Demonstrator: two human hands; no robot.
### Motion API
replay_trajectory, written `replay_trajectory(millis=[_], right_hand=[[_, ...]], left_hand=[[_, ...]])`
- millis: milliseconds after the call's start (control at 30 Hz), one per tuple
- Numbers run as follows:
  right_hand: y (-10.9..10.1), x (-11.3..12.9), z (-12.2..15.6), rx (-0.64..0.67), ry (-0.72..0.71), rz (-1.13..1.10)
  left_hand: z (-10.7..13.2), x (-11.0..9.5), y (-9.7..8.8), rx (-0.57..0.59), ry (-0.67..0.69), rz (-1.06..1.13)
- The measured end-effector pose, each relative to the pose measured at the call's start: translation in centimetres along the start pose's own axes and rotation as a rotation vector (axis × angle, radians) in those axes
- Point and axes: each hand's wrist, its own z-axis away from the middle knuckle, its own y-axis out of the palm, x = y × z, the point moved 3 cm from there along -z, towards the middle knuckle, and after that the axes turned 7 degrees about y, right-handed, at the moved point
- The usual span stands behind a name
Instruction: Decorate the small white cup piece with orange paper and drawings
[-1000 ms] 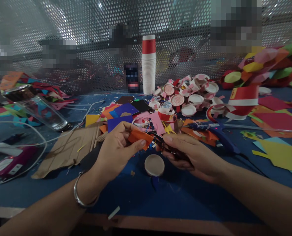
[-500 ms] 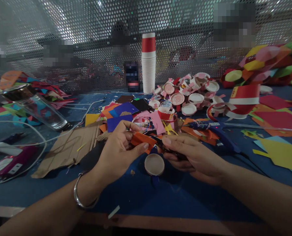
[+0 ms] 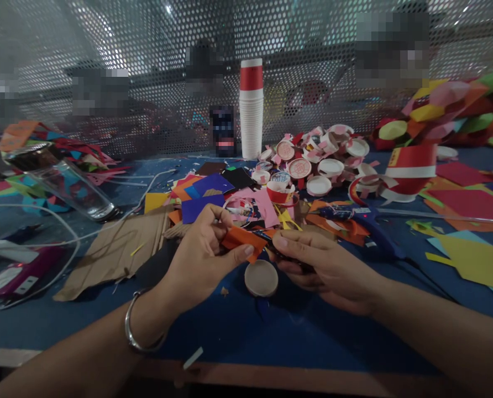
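Between thumb and fingers, my left hand (image 3: 207, 251) pinches a small folded piece of orange paper (image 3: 239, 239). My right hand (image 3: 316, 262) is wrapped round dark-handled scissors (image 3: 282, 250), largely hidden by the fingers. The scissors' tip meets the right edge of the orange paper. Just below the two hands, a round cup base (image 3: 261, 278) rests on the blue table, with a dark blue strip showing beneath it. Behind the hands lie coloured paper pieces (image 3: 205, 207) and pink paper (image 3: 265, 207).
A glue gun (image 3: 366, 218) lies right, near a cut red-and-white cup (image 3: 410, 171). Behind are cut cup bottoms (image 3: 319, 185) in a heap and a tall cup stack (image 3: 251, 121). Cardboard (image 3: 117, 249), a glass bottle (image 3: 74, 185) and a purple power strip (image 3: 22, 273) are left.
The scissors' tip has shifted slightly left over the edge of the orange paper. Both hands stay nearly in place, and the view has tilted very slightly.
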Motion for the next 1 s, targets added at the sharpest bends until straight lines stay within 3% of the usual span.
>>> replay_trajectory(millis=[400, 1000], right_hand=[[0.2, -0.1, -0.2, 0.027, 0.036, -0.01], [0.2, -0.3, -0.2, -0.027, 0.052, 0.01]], left_hand=[[0.1, -0.1, 0.7, 0.025, 0.038, -0.042], [0.1, 0.9, 0.8, 0.112, -0.029, 0.067]])
